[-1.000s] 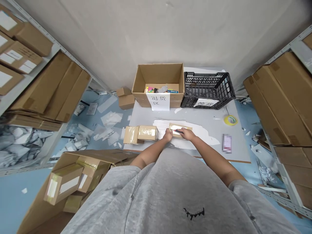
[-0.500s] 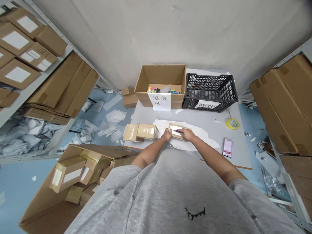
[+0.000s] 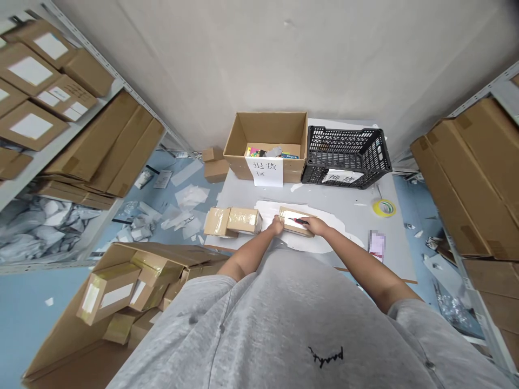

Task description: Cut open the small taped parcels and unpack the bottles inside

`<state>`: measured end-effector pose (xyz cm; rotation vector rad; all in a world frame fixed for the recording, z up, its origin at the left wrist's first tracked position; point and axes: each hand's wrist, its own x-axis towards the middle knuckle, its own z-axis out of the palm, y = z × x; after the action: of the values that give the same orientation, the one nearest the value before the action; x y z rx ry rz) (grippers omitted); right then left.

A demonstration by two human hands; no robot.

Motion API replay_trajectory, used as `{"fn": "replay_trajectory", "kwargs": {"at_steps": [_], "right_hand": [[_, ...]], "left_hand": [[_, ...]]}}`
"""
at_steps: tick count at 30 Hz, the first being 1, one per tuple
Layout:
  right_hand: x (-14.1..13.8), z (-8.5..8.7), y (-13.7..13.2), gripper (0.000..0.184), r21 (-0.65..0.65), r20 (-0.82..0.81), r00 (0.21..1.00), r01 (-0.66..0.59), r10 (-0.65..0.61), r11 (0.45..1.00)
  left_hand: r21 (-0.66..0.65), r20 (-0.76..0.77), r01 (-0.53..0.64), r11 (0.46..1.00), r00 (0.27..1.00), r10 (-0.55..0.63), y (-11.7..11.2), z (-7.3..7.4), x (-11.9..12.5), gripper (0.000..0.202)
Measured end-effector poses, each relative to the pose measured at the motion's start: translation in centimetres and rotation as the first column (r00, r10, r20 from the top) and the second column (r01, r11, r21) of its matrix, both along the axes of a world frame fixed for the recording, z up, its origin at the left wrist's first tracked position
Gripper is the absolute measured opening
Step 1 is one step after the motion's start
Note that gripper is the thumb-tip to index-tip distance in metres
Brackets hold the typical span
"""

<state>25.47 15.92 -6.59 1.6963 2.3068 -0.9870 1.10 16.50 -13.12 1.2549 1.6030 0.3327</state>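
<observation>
A small taped cardboard box [image 3: 297, 229] with a white label lies on white paper [image 3: 334, 226] at the table's front. My left hand [image 3: 277, 225] is closed on its left end. In my right hand [image 3: 315, 226] is a red and black utility knife [image 3: 301, 221], its tip pointing left over the label. Whether the blade touches the box I cannot tell. Left of my left hand sit two more taped boxes, one [image 3: 244, 220] beside the other [image 3: 217, 221].
Behind stand an open carton [image 3: 235, 166] with a paper sign and a black plastic crate [image 3: 346, 162]. A tape roll [image 3: 383, 208] and a partly blurred phone-like item [image 3: 377, 244] lie right. A large carton of boxes [image 3: 52, 346] stands front left; shelves flank both sides.
The knife tip has shifted slightly to the right over the box, along with my right hand. My left hand keeps its hold. The whole view has tilted a little.
</observation>
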Motion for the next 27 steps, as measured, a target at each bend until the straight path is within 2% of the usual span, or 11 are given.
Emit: {"fn": "replay_trajectory", "kwargs": {"at_steps": [5, 10, 17, 23, 27], "right_hand": [[-1.4, 0.2, 0.6, 0.046, 0.083, -0.084, 0.996, -0.024, 0.031, 0.996], [-4.0, 0.7, 1.1, 0.044, 0.064, -0.075, 0.996, -0.032, 0.036, 0.997], [-3.4, 0.7, 0.6, 0.045, 0.078, -0.100, 0.995, 0.021, -0.013, 0.997], [-4.1, -0.6, 0.6, 0.044, 0.074, 0.016, 0.999, 0.031, -0.033, 0.997], [-4.6, -0.4, 0.7, 0.043, 0.075, 0.101, 0.994, 0.021, -0.028, 0.997]], "left_hand": [[-0.030, -0.004, 0.033, 0.999, 0.999, -0.033, 0.1, -0.4, -0.2, 0.042], [-0.058, 0.002, 0.032, 0.998, 1.000, -0.031, 0.3, -1.1, -0.3, 0.046], [-0.066, -0.002, 0.030, 0.997, 1.000, -0.031, 0.2, -2.2, -0.3, 0.050], [-0.054, -0.012, 0.061, 0.997, 0.998, -0.062, 0.2, -2.7, -0.4, 0.047], [-0.056, -0.023, 0.069, 0.996, 0.997, -0.070, 0.2, -2.6, -0.5, 0.047]]}}
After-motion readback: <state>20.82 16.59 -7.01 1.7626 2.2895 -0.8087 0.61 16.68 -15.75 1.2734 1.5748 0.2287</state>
